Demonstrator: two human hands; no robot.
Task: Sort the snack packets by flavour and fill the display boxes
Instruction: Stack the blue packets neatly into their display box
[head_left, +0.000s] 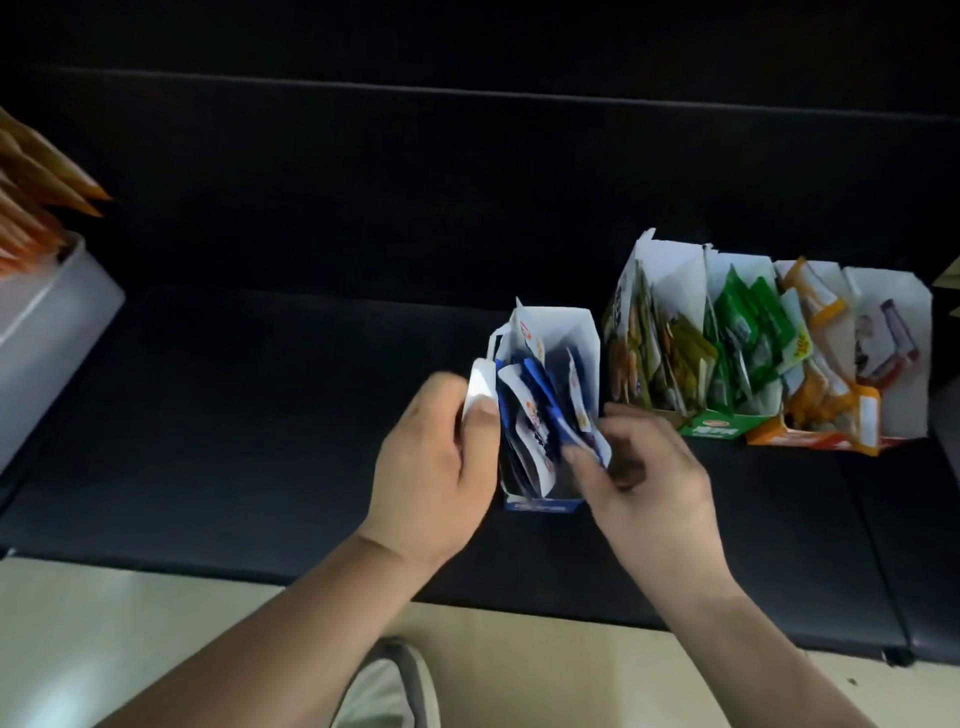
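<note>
Dark padded bench (260, 415): row of filled boxes (675, 275) right, white tub (52, 312) far left. Centre, blue box (543, 505) upright, long axis near-to-far, hemmed by left hand (431, 457) gripping its flap, right hand (649, 483) pinching a blue packet (558, 415).

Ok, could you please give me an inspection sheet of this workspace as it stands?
Surface: dark padded bench; five open boxes stand on it.
Job's things: blue box holds blue packets; in a row to its right are boxes of yellow packets, green packets, orange packets and red-and-white packets.
Clutter: white bin at the left edge, long orange packs sticking out.
Grips: left hand grips the blue box's left flap; right hand pinches one of the blue packets at the box's right side.
Cables: nothing seen.
Surroundings: pale floor; a shoe on it.
</note>
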